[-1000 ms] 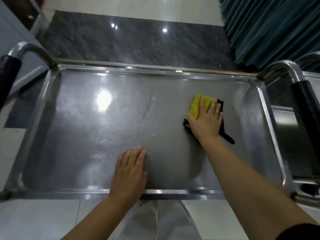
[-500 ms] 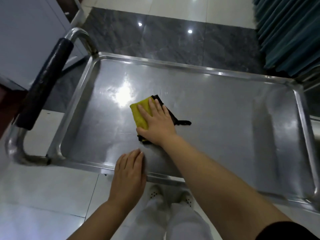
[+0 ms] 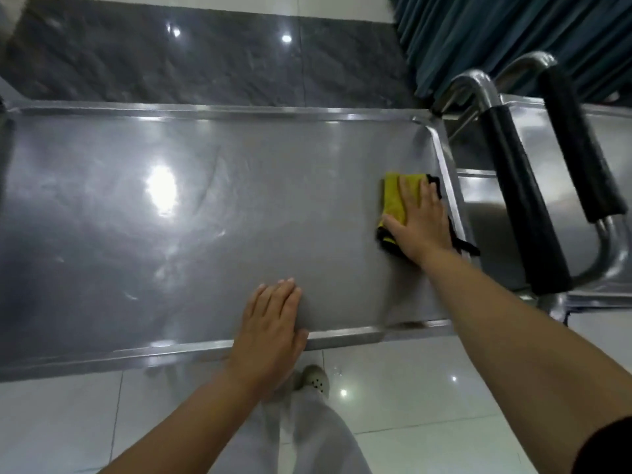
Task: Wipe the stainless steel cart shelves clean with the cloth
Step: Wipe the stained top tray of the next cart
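Cloth (image 3: 393, 200) under flat right hand (image 3: 422, 222), by shelf (image 3: 239, 217) right rim; left hand (image 3: 270, 323) flat on front edge.

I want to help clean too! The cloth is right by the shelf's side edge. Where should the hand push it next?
Probably sweep it leftward. The right hand presses the yellow cloth flat on the shelf beside its right rim, so room to wipe lies leftward.
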`<state>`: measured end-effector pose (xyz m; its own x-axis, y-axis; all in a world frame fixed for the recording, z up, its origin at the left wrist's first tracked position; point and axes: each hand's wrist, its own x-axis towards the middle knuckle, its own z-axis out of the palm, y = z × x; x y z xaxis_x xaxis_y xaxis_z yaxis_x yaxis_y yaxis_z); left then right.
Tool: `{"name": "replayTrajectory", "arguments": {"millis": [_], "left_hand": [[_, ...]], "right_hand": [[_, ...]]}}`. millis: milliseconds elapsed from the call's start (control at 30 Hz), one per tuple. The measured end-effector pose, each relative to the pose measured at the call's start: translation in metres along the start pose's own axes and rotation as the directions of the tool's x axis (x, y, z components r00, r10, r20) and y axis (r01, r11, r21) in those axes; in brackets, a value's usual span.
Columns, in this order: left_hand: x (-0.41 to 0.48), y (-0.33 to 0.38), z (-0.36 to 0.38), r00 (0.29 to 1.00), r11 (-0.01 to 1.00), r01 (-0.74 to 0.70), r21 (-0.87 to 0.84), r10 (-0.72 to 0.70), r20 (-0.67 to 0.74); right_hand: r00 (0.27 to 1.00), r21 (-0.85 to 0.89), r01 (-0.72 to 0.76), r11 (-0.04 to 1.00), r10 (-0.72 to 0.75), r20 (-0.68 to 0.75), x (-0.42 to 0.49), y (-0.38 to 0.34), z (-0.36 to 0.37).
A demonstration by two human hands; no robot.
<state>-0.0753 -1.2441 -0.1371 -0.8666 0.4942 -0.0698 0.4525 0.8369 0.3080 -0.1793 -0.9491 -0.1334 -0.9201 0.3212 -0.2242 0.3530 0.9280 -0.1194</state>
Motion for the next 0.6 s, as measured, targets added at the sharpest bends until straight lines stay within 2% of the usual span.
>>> {"name": "replayTrajectory", "arguments": {"millis": [133,233,300,467,600], "left_hand": [[0.003,0.012,-0.001,1.0,1.0,0.013,-0.008,-0.013,-0.017],[-0.009,0.001,-0.008,0.997,0.997,0.07,-0.019,-0.071,-0.038],[-0.022,-0.017,-0.014,0.991,0.991,0.128,-0.032,-0.129,-0.047],[-0.065,-0.068,-0.033,0.943,0.95,0.308,-0.053,-0.313,-0.112],[-0.103,-0.102,-0.04,0.882,0.891,0.452,-0.043,-0.454,-0.126]], "right_hand": [[0.996,-0.02,-0.076,0.997,0.075,-0.039,-0.018,0.037,-0.005],[0.98,0.016,-0.188,0.982,0.189,-0.066,-0.036,0.015,0.003],[0.976,0.041,-0.211,0.977,0.213,-0.054,-0.044,-0.019,0.01],[0.999,-0.002,0.045,0.999,-0.045,0.002,-0.047,-0.144,0.029],[0.949,0.028,0.301,0.953,-0.303,0.088,-0.055,-0.259,0.045]]}}
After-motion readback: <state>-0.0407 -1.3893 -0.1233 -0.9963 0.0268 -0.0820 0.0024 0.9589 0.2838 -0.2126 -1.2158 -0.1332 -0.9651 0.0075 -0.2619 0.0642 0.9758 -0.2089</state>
